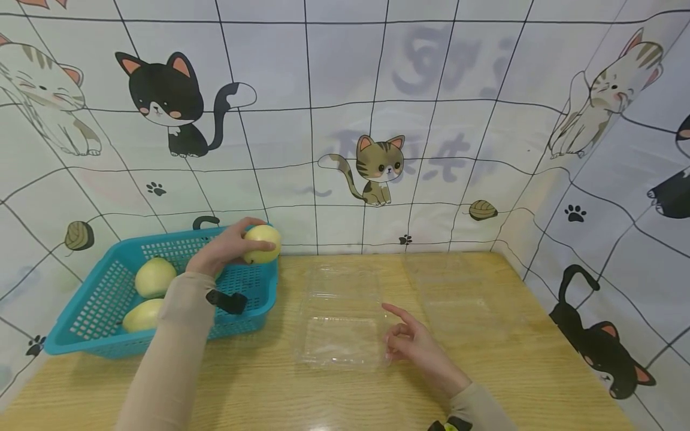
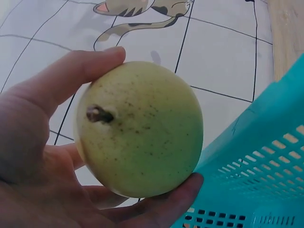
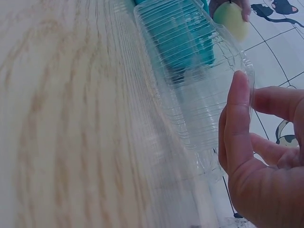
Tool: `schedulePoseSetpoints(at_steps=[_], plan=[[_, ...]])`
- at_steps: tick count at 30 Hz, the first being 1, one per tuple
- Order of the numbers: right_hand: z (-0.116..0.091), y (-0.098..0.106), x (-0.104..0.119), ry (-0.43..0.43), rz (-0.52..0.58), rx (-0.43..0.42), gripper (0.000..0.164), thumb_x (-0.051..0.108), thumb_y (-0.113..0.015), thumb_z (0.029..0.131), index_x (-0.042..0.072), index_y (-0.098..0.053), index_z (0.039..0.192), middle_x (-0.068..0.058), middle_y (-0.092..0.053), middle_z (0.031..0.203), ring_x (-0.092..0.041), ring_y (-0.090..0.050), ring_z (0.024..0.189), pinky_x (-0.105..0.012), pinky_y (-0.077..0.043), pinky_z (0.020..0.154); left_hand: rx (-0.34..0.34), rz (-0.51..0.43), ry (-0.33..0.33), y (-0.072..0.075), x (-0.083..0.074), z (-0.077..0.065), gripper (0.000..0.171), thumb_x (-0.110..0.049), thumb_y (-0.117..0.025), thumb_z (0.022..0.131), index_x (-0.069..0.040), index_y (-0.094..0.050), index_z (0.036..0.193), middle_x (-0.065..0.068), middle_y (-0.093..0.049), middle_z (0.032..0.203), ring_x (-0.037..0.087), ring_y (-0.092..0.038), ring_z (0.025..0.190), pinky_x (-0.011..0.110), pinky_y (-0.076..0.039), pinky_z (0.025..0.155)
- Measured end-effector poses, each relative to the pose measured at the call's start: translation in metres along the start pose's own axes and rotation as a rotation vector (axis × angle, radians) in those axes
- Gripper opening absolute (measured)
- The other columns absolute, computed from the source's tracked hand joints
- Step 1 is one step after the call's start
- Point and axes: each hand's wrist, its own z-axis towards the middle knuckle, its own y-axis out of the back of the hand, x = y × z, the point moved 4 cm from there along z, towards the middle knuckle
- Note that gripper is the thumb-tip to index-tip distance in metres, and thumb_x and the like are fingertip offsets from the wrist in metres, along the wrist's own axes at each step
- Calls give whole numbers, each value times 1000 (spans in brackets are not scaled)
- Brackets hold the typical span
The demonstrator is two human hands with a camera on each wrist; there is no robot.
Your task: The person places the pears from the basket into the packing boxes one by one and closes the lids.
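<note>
In the head view my left hand (image 1: pixel 229 244) holds a pale yellow-green pear (image 1: pixel 262 244) above the right end of a blue plastic basket (image 1: pixel 269 311). The left wrist view shows thumb and fingers spread round the pear (image 2: pixel 142 133), its brown stem facing the camera. My right hand (image 1: pixel 415 347) is beside a clear plastic clamshell box (image 1: pixel 345 341) standing opened out on the table. Its fingertips are right at the box's right edge, index finger stretched out. In the right wrist view the fingers (image 3: pixel 237 123) overlap the ribbed box (image 3: pixel 199 104).
Several more pears (image 1: pixel 155 277) lie inside the basket at the left. A second clear clamshell box (image 1: pixel 463 305) lies opened out on the wooden table (image 1: pixel 345 401) at the right. A cat-print sheet (image 1: pixel 345 78) hangs behind and along the right side.
</note>
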Motion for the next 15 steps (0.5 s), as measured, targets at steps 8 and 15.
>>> schedulePoseSetpoints(at_steps=[8, 15], plan=[[-1, 0, 2, 15, -28, 17, 68, -5, -56, 91, 3, -25, 152, -17, -54, 92, -17, -58, 73, -34, -56, 70, -18, 3, -5, -12, -2, 0, 73, -26, -71, 87, -8, -31, 145, 24, -43, 124, 33, -48, 98, 35, -50, 71], [0, 4, 1, 30, -51, 30, 68, -4, -56, 92, 2, -23, 152, -18, -53, 95, -16, -58, 75, -34, -56, 71, -40, 13, -17, -21, -4, -1, 73, -26, -73, 86, -8, -33, 144, 25, -46, 121, 33, -51, 95, 33, -51, 66]])
